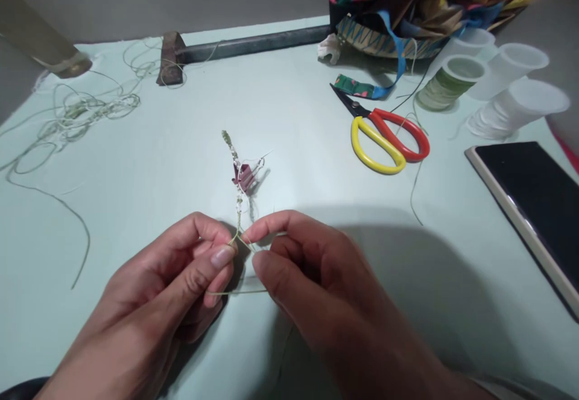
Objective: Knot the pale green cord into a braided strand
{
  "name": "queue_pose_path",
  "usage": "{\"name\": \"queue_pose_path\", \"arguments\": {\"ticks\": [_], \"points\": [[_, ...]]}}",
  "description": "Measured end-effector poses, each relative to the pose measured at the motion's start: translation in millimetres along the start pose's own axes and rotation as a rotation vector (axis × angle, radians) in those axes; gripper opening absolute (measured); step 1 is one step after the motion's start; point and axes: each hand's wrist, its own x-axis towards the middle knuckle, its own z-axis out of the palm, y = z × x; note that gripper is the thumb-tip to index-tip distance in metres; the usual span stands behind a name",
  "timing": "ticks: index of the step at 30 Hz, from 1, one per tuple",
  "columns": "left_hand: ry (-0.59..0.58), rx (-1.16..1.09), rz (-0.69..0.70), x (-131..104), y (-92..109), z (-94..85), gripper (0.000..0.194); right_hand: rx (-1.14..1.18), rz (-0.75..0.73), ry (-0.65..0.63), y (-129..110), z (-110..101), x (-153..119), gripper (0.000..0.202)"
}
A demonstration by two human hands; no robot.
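Observation:
Thin green cords point(245, 240) fork from the lower end of a narrow knotted braid point(239, 204) with green and white parts. My left hand point(181, 279) pinches the left strand between thumb and forefinger. On the right side, my right hand point(303, 273) is closed around the other strand, its forefinger at the fork. A lower strand runs across between the two hands. A dark pink binder clip point(245, 177) is attached to the braid above the hands, with a fine needle-like tip beside it.
Scissors point(377, 137) with red and yellow handles lie right of centre. Thread spools point(452, 83) and a phone point(534, 207) are at the right. A hammer point(172, 59), tangled cord point(81, 113) and a patterned cloth bag point(384, 2) sit farther back.

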Motion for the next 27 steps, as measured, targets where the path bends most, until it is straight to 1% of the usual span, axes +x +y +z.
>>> {"name": "queue_pose_path", "arguments": {"ticks": [3,5,8,11,12,16,18,21,24,27], "points": [[-0.009,-0.009,0.001,-2.2,-1.2,-1.5,0.034,0.121,0.098,-0.05,-3.0,1.9,3.3,0.015],[0.006,-0.011,0.013,-8.0,-4.9,-6.5,0.033,0.225,0.086,-0.089,-0.4,2.5,5.0,0.013],[0.063,-0.006,0.043,-16.3,-11.1,-14.2,0.032,0.356,0.041,-0.166,5.9,1.5,6.2,0.009],[0.099,-0.017,0.029,-19.0,-14.0,-17.0,0.034,0.397,0.039,-0.245,8.0,-0.2,6.1,0.002],[0.098,-0.024,0.023,-18.8,-14.0,-16.9,0.035,0.391,0.039,-0.258,7.4,-0.6,5.8,0.004],[0.092,-0.038,0.033,-17.3,-12.8,-14.9,0.036,0.31,0.058,-0.257,2.9,0.1,3.4,0.005],[0.102,-0.04,0.025,-18.1,-12.2,-13.8,0.038,0.228,0.03,-0.236,2.6,1.0,1.6,0.007],[0.141,-0.037,0.003,-19.6,-10.3,-11.2,0.037,0.028,-0.08,-0.131,7.5,1.7,-1.7,0.012],[0.182,-0.026,0.049,-17.7,-5.6,-6.0,0.033,-0.199,-0.186,-0.027,15.7,2.2,-5.7,0.021],[0.198,0.001,0.096,-12.2,0.2,-1.0,0.03,-0.393,-0.297,0.021,20.4,2.8,-10.0,0.025]]}}
